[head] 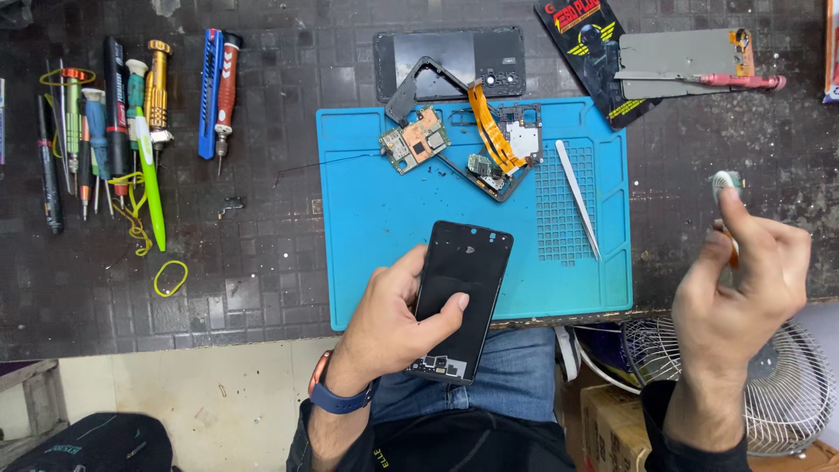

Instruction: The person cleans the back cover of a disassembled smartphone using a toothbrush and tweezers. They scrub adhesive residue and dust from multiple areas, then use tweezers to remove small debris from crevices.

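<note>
Lower centre, left hand (389,319) clasps a black phone frame (459,297) over the desk (262,262) edge; it could slip. Right hand (743,288), at right, pinches a small white-tipped tool (725,185).

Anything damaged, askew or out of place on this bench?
The phone frame in the left hand is stripped, its circuit boards and orange flex cable loose on the blue mat. The right hand holds a small tool off the bench edge. No spill visible.
</note>
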